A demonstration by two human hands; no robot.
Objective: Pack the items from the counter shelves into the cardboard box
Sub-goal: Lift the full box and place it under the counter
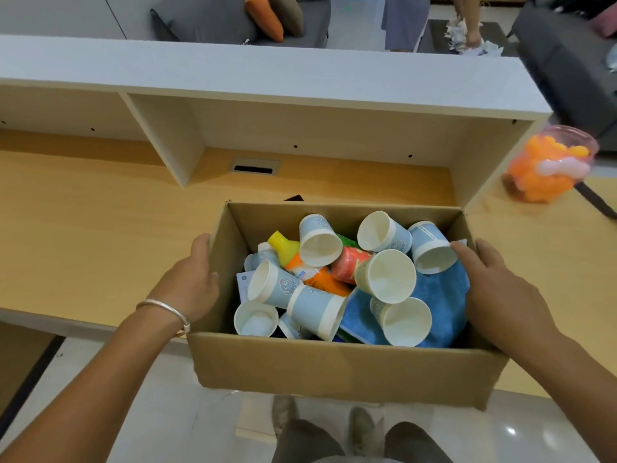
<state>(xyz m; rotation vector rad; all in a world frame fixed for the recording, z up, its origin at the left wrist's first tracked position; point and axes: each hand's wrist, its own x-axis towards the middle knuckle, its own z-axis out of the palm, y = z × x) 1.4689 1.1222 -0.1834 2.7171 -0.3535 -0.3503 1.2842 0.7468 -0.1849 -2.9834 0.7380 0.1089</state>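
Both hands grip an open box of cups at the counter's edge.

The left hand (192,282) presses the cardboard box (334,365) from outside, the right hand (500,292) clasps its opposite rim; paper cups (387,275), an orange bottle (300,265) and a blue cloth (447,295) fill it, the counter shelves (173,142) behind.

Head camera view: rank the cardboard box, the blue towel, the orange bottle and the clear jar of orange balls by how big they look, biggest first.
1. cardboard box, by far.
2. and 3. blue towel and jar of orange balls: too close to rank; the towel is partly buried under cups, and the jar sits farther away.
4. orange bottle, partly covered.
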